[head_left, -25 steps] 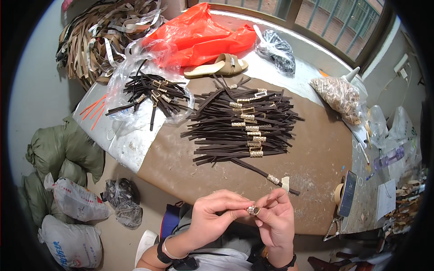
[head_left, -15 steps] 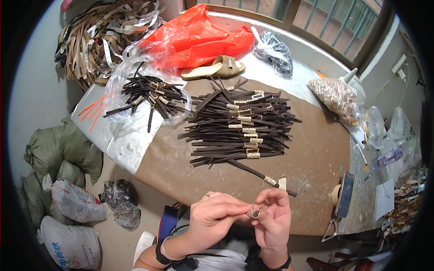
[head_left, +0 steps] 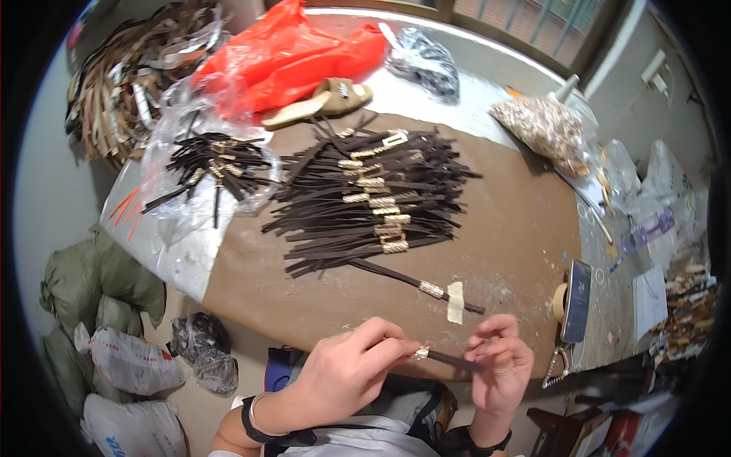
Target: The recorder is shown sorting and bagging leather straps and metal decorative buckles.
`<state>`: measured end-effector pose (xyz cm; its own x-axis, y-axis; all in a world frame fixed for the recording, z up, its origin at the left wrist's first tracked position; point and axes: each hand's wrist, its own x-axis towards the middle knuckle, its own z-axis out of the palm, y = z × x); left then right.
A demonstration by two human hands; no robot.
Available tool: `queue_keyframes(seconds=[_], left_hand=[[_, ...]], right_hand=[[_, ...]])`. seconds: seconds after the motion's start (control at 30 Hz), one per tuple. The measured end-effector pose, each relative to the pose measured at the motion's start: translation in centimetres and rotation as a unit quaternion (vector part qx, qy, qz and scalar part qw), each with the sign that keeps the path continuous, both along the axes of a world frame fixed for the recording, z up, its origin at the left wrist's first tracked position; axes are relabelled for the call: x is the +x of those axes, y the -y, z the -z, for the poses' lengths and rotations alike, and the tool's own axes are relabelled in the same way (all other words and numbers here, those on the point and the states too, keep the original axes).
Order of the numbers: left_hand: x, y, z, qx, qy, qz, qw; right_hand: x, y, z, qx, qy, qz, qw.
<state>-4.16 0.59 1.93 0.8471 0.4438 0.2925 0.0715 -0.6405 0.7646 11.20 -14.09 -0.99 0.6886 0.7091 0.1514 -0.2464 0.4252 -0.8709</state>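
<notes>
Low over the near table edge, my left hand (head_left: 350,364) pinches a glittering, rhinestone-like ornament (head_left: 421,353) between thumb and fingertips. A dark brown strap (head_left: 453,361) runs from the ornament to the right. Its far end meets the curled fingers and thumb of my right hand (head_left: 501,362), slightly blurred. Just beyond my hands lies a single strap with an ornament (head_left: 432,289), beside a piece of pale tape (head_left: 455,303). Farther off is a wide pile of dark straps (head_left: 373,194), with ornaments lined up along its middle.
A clear plastic bag (head_left: 164,129) with more straps (head_left: 217,164) lies left. Behind are a red bag (head_left: 297,61), a tan sandal (head_left: 339,97) and a black-filled bag (head_left: 425,65). To the right are a bag of small pieces (head_left: 541,133) and a phone (head_left: 576,302) against a tape roll.
My hands have moved apart, the right one going rightward. A dark strap now stretches between them from the ornament. The view has shifted, so the table's things appear farther left and higher.
</notes>
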Motion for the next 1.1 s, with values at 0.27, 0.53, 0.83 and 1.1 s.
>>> queue_keyframes(seconds=[0.27, 0.53, 0.83, 1.1], left_hand=[[4.9, -0.3, 3.6, 0.074, -0.017, 0.022, 0.997], [7.3, -1.5, 5.3, 0.107, -0.067, -0.007, 0.992], [7.8, -2.1, 4.9, 0.068, -0.091, 0.000, 0.994], [8.2, -2.3, 4.8, 0.040, -0.101, -0.014, 0.994]], right_hand=[[4.8, 7.4, 1.9, -0.163, 0.136, 0.237, 0.948], [3.6, 3.5, 2.6, -0.255, 0.475, 0.117, 0.834], [2.5, 0.7, 2.6, -0.308, 0.581, 0.042, 0.752], [2.6, 0.2, 2.6, -0.337, 0.576, 0.027, 0.744]])
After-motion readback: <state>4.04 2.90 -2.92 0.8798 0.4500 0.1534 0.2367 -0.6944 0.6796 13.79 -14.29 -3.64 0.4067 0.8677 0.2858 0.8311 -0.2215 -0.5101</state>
